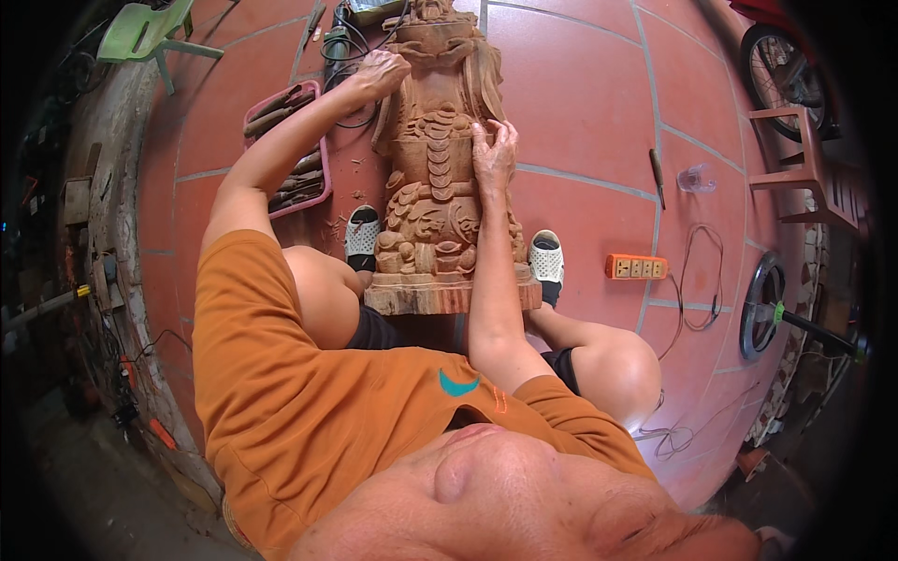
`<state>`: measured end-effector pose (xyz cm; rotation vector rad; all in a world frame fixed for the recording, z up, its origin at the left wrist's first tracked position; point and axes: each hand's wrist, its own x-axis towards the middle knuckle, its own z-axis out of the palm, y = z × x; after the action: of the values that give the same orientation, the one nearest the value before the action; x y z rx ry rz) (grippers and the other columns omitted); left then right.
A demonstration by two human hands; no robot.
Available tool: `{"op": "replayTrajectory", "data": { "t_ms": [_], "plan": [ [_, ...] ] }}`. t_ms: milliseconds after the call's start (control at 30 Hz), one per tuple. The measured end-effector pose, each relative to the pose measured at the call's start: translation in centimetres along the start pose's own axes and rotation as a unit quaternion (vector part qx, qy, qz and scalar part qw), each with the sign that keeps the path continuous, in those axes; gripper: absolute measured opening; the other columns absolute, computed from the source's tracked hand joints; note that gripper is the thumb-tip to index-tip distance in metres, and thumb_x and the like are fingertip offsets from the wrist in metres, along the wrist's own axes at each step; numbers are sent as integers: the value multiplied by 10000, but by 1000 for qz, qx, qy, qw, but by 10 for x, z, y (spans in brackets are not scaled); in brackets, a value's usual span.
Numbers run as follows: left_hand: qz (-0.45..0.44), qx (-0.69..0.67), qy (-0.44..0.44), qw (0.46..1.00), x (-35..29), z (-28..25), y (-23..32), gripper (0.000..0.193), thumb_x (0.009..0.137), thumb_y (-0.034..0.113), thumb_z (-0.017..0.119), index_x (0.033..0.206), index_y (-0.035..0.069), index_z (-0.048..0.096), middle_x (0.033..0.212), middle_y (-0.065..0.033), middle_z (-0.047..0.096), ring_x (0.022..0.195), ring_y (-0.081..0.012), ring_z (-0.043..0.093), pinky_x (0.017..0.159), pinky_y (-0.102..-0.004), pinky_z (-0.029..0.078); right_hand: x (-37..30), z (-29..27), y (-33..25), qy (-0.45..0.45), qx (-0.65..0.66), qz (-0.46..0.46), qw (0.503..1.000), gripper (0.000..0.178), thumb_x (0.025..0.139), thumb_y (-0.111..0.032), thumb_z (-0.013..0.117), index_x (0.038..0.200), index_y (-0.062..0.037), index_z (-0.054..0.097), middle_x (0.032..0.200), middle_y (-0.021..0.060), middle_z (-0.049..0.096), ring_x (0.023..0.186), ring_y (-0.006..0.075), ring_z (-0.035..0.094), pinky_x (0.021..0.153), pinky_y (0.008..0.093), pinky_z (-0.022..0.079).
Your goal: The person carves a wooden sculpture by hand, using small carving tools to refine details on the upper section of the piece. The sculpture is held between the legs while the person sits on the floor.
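A carved wooden statue stretches away from me between my feet, its flat base nearest my body. Folds, beads and rounded shapes cover its surface. My left hand is closed at the upper left edge of the carving, its fingers curled. Whatever may be in those fingers is hidden. Lower down, my right hand rests against the right side of the statue, thumb and fingers apart, with the forearm lying along the wood. It holds no tool that I can see.
Left of the statue is a pink basket of chisels; a dark power tool with a cable lies beyond. To the right are a thin dark tool, a clear cup, an orange power strip and a brown plastic chair.
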<state>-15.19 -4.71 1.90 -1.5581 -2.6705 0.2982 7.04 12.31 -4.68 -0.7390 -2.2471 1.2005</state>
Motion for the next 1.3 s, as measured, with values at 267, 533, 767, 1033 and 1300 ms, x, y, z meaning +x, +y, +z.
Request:
{"op": "replayTrajectory", "data": {
  "t_ms": [267, 533, 767, 1033, 1300],
  "plan": [
    [-43, -24, 14, 999, -3, -11, -8, 159, 837, 84, 530, 894, 31, 669, 820, -216, 685, 759, -370, 699, 616, -462, 550, 1, 0, 1, -1, 8, 2, 1000, 419, 864, -355, 701, 1120, -28, 643, 1298, 196, 511, 1234, 366, 479, 1042, 452, 402],
    [-30, 6, 12, 999, 3, 10, -16, 164, 848, 134, 550, 850, 31, 678, 806, -198, 687, 772, -361, 701, 630, -458, 553, -2, -1, -8, -14, 5, 16, 1000, 414, 865, -356, 702, 1117, -33, 644, 1302, 189, 510, 1232, 365, 480, 1038, 450, 405],
    [-74, 2, -27, 997, 6, -5, -21, 179, 878, 146, 538, 902, 32, 675, 845, -198, 691, 817, -364, 700, 658, -468, 548, 0, 1, 1, 1, 16, -9, 1000, 416, 866, -354, 701, 1116, -26, 642, 1294, 195, 511, 1232, 365, 478, 1038, 450, 403],
    [-73, 4, 7, 997, 6, 3, -25, 196, 870, 96, 515, 991, 60, 664, 876, -202, 691, 846, -360, 700, 685, -465, 550, -2, 1, -7, -14, 16, 4, 1000, 427, 867, -365, 696, 1123, -27, 643, 1298, 193, 511, 1229, 367, 481, 1038, 452, 402],
    [-86, -16, -68, 994, 12, -11, -25, 215, 831, 73, 538, 980, 89, 692, 883, -194, 700, 837, -362, 698, 691, -478, 544, -1, 0, -2, 2, 6, -8, 1000, 432, 869, -372, 696, 1125, -27, 644, 1289, 194, 520, 1224, 364, 488, 1038, 450, 404]
  ]
}}
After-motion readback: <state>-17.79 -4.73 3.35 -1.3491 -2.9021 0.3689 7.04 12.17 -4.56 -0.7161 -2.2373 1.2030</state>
